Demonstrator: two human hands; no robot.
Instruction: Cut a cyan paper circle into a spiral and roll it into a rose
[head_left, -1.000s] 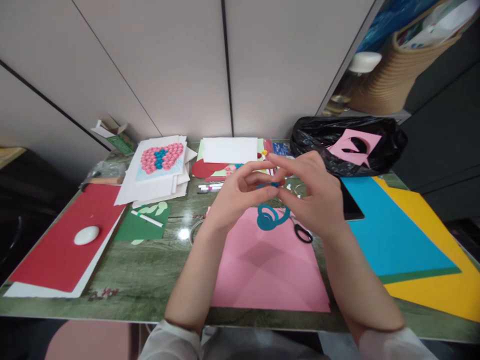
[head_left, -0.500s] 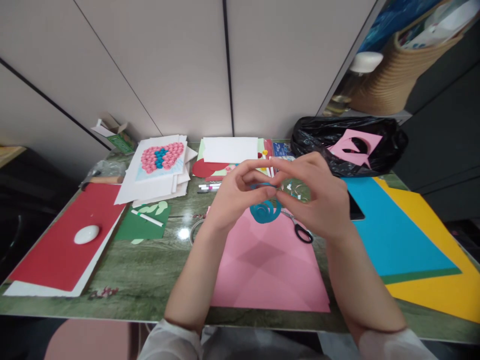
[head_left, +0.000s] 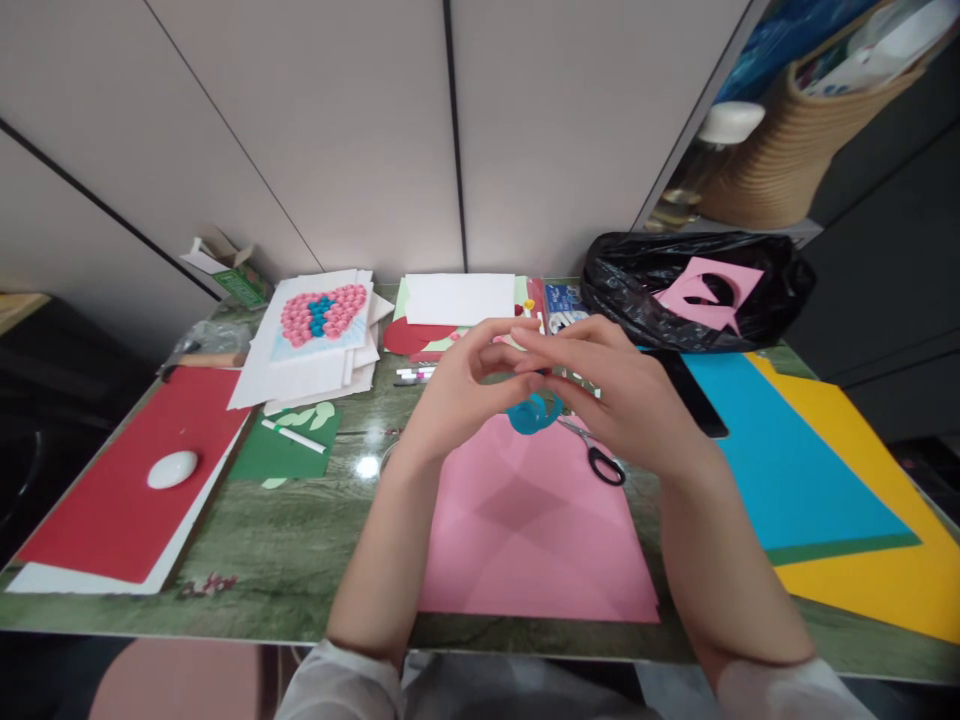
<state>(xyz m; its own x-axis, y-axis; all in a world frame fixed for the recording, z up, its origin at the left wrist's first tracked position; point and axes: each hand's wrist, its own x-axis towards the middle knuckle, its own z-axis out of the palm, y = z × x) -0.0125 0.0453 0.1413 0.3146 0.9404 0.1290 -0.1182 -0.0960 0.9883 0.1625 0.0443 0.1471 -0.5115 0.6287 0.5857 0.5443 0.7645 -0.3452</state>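
Note:
A curled blue paper spiral hangs from between my fingertips, above the pink paper. My left hand pinches the spiral's upper end between thumb and fingers. From the other side my right hand meets it, its fingertips closed against the left fingers on the same strip. The exact grip points are hidden behind the fingers. Black-handled scissors lie at the pink paper's right edge, below my right hand.
Red paper with a white oval object lies left. A pink-and-blue flower picture rests on white sheets. Right are blue paper, yellow paper, a phone and a black plastic bag.
My right hand has shifted left, so its fingers now overlap the left fingertips. The spiral has drawn up tighter and shows less below the hands. More of the phone shows.

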